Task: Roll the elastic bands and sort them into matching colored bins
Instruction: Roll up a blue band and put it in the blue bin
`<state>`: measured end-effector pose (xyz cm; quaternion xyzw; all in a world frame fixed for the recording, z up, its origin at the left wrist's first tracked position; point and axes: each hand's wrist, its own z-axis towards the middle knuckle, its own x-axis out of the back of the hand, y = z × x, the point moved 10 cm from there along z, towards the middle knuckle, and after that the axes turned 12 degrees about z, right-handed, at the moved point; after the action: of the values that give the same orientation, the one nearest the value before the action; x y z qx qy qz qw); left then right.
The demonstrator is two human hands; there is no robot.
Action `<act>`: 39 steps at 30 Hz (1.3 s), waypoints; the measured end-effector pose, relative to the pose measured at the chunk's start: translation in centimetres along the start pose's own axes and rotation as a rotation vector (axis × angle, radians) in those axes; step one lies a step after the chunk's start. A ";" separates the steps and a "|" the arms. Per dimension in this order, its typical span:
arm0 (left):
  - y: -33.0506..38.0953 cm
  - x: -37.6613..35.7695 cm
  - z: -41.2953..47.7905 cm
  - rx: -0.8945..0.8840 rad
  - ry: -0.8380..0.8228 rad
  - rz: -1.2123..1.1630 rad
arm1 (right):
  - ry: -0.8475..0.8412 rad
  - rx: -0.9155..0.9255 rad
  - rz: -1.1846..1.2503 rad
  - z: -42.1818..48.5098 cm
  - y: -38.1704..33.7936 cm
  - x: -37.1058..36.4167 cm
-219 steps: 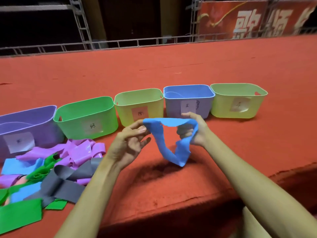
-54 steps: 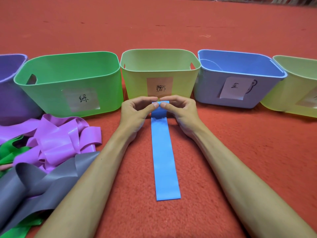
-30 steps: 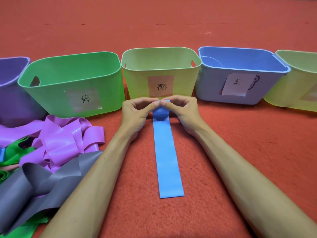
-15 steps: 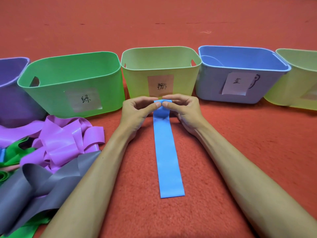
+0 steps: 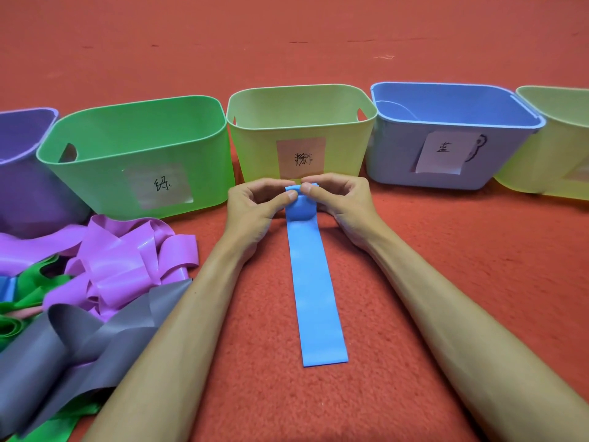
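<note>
A blue elastic band (image 5: 314, 291) lies flat on the red carpet, stretching toward me. Its far end is curled into a small roll just in front of the yellow-green bin (image 5: 301, 129). My left hand (image 5: 255, 208) and my right hand (image 5: 341, 202) both pinch that roll between thumbs and fingertips, one on each side. The blue bin (image 5: 446, 135) stands to the right of the hands, the green bin (image 5: 134, 154) to the left, and a purple bin (image 5: 22, 173) at the far left edge.
A loose heap of bands lies at the left: purple ones (image 5: 121, 260), grey ones (image 5: 79, 352) and green ones (image 5: 19, 314). Another yellow-green bin (image 5: 561, 145) stands at the far right. Red carpet stretches beyond the row of bins.
The band, earlier held in the air, now lies flat on the carpet. Over the last second the roll at its far end has grown slightly under both hands' fingertips.
</note>
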<state>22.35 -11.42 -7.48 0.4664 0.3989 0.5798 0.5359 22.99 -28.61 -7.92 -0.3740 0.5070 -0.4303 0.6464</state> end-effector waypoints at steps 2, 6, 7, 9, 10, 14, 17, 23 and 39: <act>-0.1 0.0 0.0 0.005 -0.003 -0.008 | 0.009 0.005 -0.008 -0.1 -0.1 0.0; -0.3 0.0 0.1 0.027 -0.004 -0.006 | 0.004 0.010 -0.001 -0.3 -0.1 0.0; -0.5 0.0 0.1 0.047 -0.004 -0.014 | -0.002 0.009 0.008 -0.3 -0.2 0.0; -0.8 0.0 0.1 0.082 -0.007 -0.009 | -0.007 0.005 0.027 -0.2 -0.1 0.1; -0.8 0.0 0.2 0.086 -0.006 0.013 | -0.007 0.006 0.035 -0.2 -0.1 0.2; -0.7 -0.2 0.1 0.074 -0.003 0.065 | -0.006 -0.005 0.036 -0.1 0.1 0.3; -0.6 -0.1 0.0 0.072 0.005 0.051 | -0.013 -0.023 0.016 0.0 0.3 0.2; -0.2 0.0 -0.1 0.039 0.002 0.013 | -0.008 -0.048 0.009 -0.1 0.3 -0.1; -0.7 -0.1 -0.1 0.104 -0.014 0.037 | 0.026 0.007 0.021 -0.1 0.2 0.8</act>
<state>22.43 -11.46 -8.15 0.5050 0.4161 0.5647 0.5029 23.01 -29.33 -8.40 -0.3607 0.5179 -0.4303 0.6454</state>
